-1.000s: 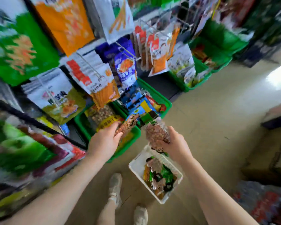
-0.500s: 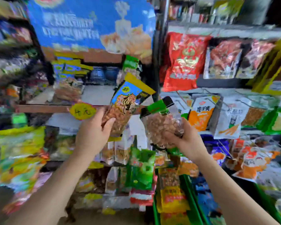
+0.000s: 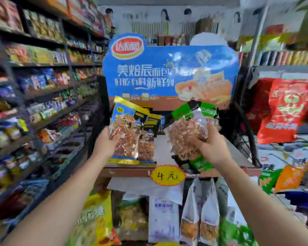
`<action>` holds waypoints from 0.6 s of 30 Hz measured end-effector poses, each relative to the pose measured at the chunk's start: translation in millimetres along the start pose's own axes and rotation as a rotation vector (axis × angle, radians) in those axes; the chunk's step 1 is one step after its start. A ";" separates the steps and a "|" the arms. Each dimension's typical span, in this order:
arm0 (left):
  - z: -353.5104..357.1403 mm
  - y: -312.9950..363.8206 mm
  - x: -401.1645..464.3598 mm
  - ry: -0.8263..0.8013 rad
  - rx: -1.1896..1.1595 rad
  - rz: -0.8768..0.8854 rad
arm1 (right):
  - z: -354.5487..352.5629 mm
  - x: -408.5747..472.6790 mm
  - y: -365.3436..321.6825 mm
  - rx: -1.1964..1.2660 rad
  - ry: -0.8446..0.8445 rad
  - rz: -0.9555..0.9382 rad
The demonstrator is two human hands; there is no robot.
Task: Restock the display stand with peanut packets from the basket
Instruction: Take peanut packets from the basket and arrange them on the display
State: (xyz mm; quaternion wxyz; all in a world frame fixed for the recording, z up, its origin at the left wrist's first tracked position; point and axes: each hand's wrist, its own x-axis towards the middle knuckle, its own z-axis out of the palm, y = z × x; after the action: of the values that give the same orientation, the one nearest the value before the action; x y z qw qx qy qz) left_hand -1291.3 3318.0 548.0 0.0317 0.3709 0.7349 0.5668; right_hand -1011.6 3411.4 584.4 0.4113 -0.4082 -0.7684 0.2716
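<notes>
My left hand [image 3: 106,142] grips a blue-and-yellow peanut packet [image 3: 124,132] upright at the left of the display stand's top shelf [image 3: 160,150]. Similar blue-and-yellow packets [image 3: 148,139] stand on that shelf right behind it. My right hand [image 3: 209,148] holds a green-topped clear peanut packet [image 3: 187,132] over the shelf's right half, tilted. The stand carries a big blue header card [image 3: 169,75] and a yellow price tag [image 3: 167,175] on its front lip. The basket is out of view.
Long shelves of snacks [image 3: 34,103] run along the left. Red bags [image 3: 290,109] and hanging packets fill the rack on the right. Below the top shelf hang white packets [image 3: 199,210] and a yellow bag [image 3: 94,217].
My view has swung up from the floor basket to the display stand. Both hands have carried their packets up and forward to the top shelf.
</notes>
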 end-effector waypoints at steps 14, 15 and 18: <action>37.8 36.2 22.2 -0.566 0.195 0.467 | -6.0 62.5 -24.5 -0.493 -0.401 -0.271; 45.2 46.7 20.3 -0.638 0.096 0.434 | -9.4 65.9 -22.9 -0.536 -0.422 -0.306; 71.9 66.1 9.9 -0.684 0.105 0.389 | -15.3 74.1 -13.4 -0.672 -0.457 -0.391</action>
State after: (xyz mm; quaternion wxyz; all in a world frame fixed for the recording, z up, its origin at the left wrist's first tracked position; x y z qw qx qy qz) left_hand -1231.2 3387.5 582.8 0.1476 0.6716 0.6260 0.3678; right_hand -1028.3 3468.7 632.7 0.1193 -0.2958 -0.9477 0.0071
